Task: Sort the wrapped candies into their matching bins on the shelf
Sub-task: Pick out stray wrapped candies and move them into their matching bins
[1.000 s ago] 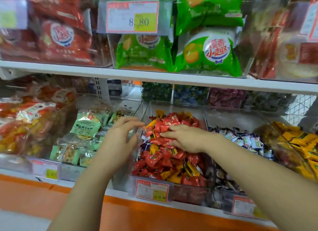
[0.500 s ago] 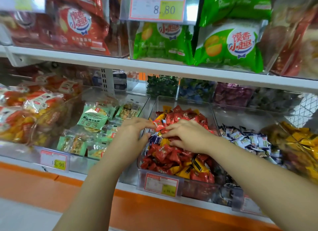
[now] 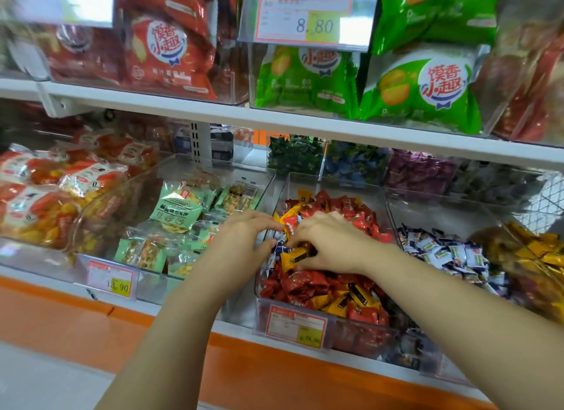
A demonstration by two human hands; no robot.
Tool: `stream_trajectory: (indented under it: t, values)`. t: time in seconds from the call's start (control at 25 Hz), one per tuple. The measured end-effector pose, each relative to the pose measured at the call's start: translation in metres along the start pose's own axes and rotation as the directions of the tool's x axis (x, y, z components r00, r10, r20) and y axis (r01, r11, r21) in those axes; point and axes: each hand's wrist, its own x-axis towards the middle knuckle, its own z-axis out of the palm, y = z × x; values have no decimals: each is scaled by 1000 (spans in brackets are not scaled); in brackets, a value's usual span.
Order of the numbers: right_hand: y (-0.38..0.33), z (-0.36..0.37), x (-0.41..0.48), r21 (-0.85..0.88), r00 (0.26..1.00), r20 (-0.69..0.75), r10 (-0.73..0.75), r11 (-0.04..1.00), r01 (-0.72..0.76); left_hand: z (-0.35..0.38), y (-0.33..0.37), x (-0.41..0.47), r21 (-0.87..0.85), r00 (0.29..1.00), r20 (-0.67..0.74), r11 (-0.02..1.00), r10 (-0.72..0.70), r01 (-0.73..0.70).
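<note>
While the right hand [image 3: 332, 244] pinches a yellow foil-wrapped candy [image 3: 293, 257] just above the clear plastic bin of red candies [image 3: 341, 189], the left hand [image 3: 241, 241] curls at that bin's left edge, its grasp unclear. Crowded fingers could knock neighbouring wrappers [image 3: 305, 283] out.

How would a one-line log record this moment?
stage: sorting | left hand: at mixed bin, grip unclear | right hand: pinches yellow candy
</note>
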Motion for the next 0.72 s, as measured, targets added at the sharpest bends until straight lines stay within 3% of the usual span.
stream_trajectory:
  t: [0.12, 0.32, 0.48, 0.64, 0.72]
  values:
    - [2, 6, 6, 52, 1000, -21, 15, 999, -14, -1, -1, -2, -8, 1000, 10, 1000, 1, -1]
    - [7, -3, -19, 410, 959, -221, 180, 909, -76, -3, 8, -1, -19, 997, -54, 999, 46, -47]
    - [12, -19, -69, 574, 843, -399, 361, 815, -77, 9, 42, 6, -44, 990, -85, 992, 114, -118]
    - [35, -10, -134, 635, 704, -436, 560, 746, -200, 35, 89, 10, -110, 985, 2, 979, 173, -172]
    - [52, -2, -167, 658, 593, -460, 661, 702, -272, 49, 109, 13, -123, 981, 46, 976, 189, -182]
